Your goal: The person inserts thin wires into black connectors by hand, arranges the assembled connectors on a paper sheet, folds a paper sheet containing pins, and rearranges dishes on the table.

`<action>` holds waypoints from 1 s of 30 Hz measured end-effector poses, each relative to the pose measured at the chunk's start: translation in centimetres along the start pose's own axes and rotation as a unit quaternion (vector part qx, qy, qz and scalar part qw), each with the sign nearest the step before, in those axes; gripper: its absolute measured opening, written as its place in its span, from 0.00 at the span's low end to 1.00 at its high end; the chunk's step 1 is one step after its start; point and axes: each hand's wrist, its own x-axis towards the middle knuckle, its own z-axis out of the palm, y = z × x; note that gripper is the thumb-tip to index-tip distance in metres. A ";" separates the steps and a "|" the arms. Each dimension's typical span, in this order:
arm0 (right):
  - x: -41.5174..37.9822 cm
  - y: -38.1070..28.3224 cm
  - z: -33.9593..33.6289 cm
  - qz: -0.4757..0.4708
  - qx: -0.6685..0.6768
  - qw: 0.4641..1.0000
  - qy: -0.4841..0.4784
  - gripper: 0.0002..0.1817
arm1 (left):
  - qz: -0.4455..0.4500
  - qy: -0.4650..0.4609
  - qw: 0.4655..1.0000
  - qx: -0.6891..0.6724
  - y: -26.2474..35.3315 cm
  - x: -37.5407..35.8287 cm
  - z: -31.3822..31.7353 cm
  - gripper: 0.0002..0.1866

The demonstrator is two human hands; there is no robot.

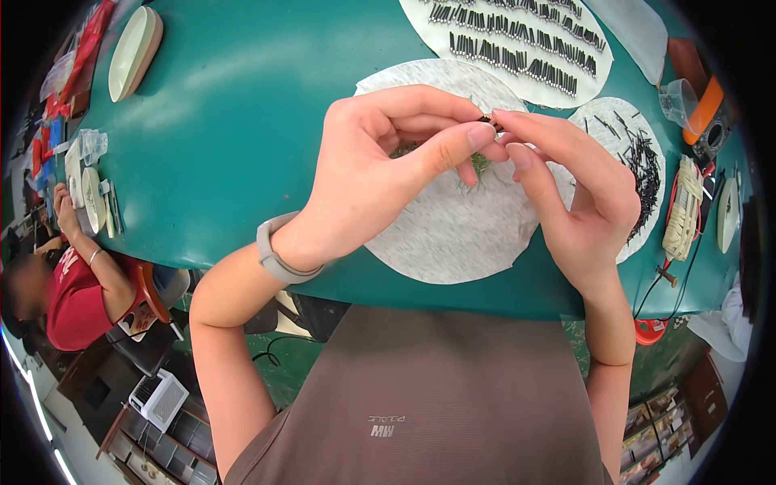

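Note:
My left hand [380, 166] pinches a small black part [488, 121] between thumb and index finger. The fingertips of my right hand [578, 182] close on the same part from the other side; most of it is hidden by the fingers. Both hands are held above a round white cloth-like sheet [453, 242]. A small heap of thin green strands [478, 166] lies on that sheet, partly covered by my left hand. To the right, loose black pin-like pieces [644, 178] are piled on a smaller round white sheet [602, 113].
Rows of black pieces with shiny ends [517, 61] lie on another white sheet at the back. An orange-and-black tool [705, 113], a clear cup [677, 101] and a cord-wrapped bundle [684, 210] stand at right. Leftward are an oval dish [136, 53] and a seated person in red [81, 299].

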 end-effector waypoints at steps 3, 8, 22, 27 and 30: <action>0.0 0.0 0.0 0.002 0.004 1.000 -0.001 0.13 | -0.002 0.001 1.000 0.003 0.0 0.0 0.0 0.12; 0.0 0.1 0.0 0.008 0.017 1.000 -0.001 0.13 | -0.009 0.005 1.000 0.014 0.1 -0.1 0.1 0.12; 0.1 -0.4 -0.1 0.126 0.128 0.984 0.003 0.07 | 0.035 -0.037 0.997 0.062 -0.6 -0.1 -0.2 0.08; 0.1 -0.4 -0.1 0.135 0.137 0.981 -0.005 0.06 | 0.031 -0.037 0.996 0.071 -0.4 -0.1 -0.1 0.08; 0.1 -0.5 -0.1 0.139 0.129 0.982 -0.010 0.06 | 0.027 -0.039 0.996 0.075 -0.3 -0.1 0.0 0.08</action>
